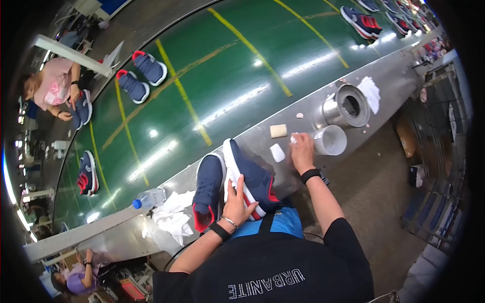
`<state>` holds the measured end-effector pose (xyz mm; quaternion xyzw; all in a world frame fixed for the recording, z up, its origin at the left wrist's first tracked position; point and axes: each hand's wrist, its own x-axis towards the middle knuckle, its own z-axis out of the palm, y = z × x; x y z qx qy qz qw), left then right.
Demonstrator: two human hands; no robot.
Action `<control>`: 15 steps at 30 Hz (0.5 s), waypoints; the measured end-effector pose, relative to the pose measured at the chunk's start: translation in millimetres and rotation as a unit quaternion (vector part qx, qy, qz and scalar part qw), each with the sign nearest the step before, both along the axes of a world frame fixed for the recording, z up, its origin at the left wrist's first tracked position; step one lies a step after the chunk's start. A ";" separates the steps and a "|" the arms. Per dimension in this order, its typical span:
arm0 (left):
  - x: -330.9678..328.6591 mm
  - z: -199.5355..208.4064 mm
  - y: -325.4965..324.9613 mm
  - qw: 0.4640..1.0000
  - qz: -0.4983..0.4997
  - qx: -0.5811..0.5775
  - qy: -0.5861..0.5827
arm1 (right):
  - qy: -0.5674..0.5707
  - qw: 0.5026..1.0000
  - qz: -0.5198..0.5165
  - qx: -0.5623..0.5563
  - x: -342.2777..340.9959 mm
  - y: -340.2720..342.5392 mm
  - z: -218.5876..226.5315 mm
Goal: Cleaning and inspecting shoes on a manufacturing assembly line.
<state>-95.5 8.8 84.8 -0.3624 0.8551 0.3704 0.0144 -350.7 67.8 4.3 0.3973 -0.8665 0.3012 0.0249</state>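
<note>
My left hand (238, 203) holds a navy sneaker (251, 171) tilted on its side, fingers pressed along its white and red sole edge. Its mate, a navy sneaker with red lining (209, 184), lies just left of it on the metal ledge (262, 136). My right hand (303, 154) is over the ledge with its fingers closed on a small white piece that I cannot identify. Beside that hand are a white plastic cup (332, 140), a white block (277, 153) and a cream block (278, 131).
A metal canister (346, 107) and white cloth (370, 94) are at the right. Crumpled white cloth (176, 214) and a blue-capped bottle (150, 198) lie left. More sneakers (143, 76) sit on the green conveyor belt (227, 70). A person (55, 86) handles sneakers across it.
</note>
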 end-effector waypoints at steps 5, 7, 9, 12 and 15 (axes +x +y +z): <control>3.5 -5.8 0.7 0.990 0.105 0.014 0.089 | -0.236 0.969 0.035 -0.065 13.2 -7.4 21.4; -4.0 -9.3 -2.6 0.982 0.156 0.023 0.105 | -0.324 0.934 0.087 -0.122 37.5 -13.8 57.7; -12.5 -19.2 -7.6 0.966 0.226 0.058 0.114 | -0.387 0.897 0.166 -0.133 61.7 -25.6 79.8; -12.3 -29.8 -12.6 0.957 0.215 0.145 0.127 | -0.418 0.878 0.206 -0.108 91.6 -43.8 79.0; -8.4 -36.5 -12.7 0.958 0.208 0.143 0.139 | -0.343 0.895 0.265 -0.109 104.1 -48.5 70.8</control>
